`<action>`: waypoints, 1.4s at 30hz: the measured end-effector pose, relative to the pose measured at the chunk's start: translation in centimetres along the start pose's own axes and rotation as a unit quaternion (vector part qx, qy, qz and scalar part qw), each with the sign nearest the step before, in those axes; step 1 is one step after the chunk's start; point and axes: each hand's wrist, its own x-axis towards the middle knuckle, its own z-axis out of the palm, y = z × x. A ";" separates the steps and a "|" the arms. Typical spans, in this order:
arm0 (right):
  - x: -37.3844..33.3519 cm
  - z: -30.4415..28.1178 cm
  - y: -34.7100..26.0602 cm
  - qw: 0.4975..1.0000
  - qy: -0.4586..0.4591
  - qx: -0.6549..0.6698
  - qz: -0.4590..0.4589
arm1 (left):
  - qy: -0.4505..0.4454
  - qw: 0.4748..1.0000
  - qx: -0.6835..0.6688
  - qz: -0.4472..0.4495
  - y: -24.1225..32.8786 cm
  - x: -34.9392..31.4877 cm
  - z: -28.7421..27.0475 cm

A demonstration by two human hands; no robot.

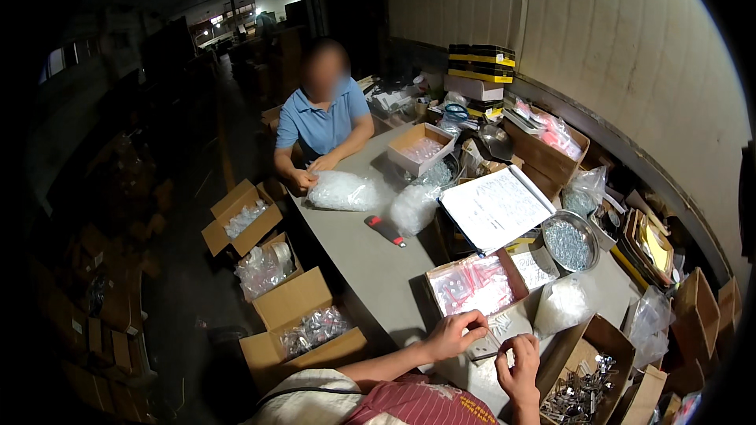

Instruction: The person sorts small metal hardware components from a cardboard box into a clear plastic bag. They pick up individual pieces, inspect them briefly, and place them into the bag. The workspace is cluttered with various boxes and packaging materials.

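Observation:
My left hand (457,335) is raised above the near edge of the table, its thumb and fingertips pinched together. Close beside it, my right hand (517,368) is curled, with something small and pale at its fingers. What either hand holds is too small to name. Just beyond them lie several small white pieces (499,322). An open box of small red-and-clear plastic bags (476,285) stands past my left hand. To the right of my right hand is a cardboard box of small metal parts (584,393).
A person in a blue shirt (324,122) handles a large clear bag (343,191) across the table. A red-and-black box cutter (384,230), a clipboard (498,206) and a metal bowl of small parts (570,241) lie on the table. Open cartons (295,299) stand at its left side.

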 end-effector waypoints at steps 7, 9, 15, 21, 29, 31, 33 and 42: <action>-0.1 0.7 0.1 0.985 0.018 0.143 0.098 | -0.022 0.963 -0.249 -0.100 -2.6 -1.1 -0.1; -0.2 0.6 0.1 0.965 0.026 0.219 0.141 | -0.040 0.959 -0.262 -0.097 -3.0 -1.3 -0.1; 2.0 2.2 2.0 0.841 0.069 0.463 0.271 | -0.059 0.950 -0.255 -0.170 -1.8 -2.5 -2.4; 4.1 5.4 2.8 0.794 0.004 0.535 0.288 | 0.089 0.934 -0.292 -0.184 0.3 -3.8 -6.3; 5.9 11.9 8.7 0.979 -0.085 0.052 0.179 | 0.203 0.924 -0.249 -0.208 -1.9 -6.4 -12.8; 5.7 13.5 10.3 0.989 -0.086 -0.060 0.100 | 0.231 0.927 -0.212 -0.206 -3.4 -7.1 -14.6; 5.5 14.6 10.0 0.979 -0.096 -0.155 0.096 | 0.271 0.922 -0.179 -0.209 -5.2 -8.0 -16.6; 5.8 13.7 9.5 0.977 -0.043 0.034 0.207 | 0.402 0.877 -0.029 -0.261 -13.0 -20.4 -24.3</action>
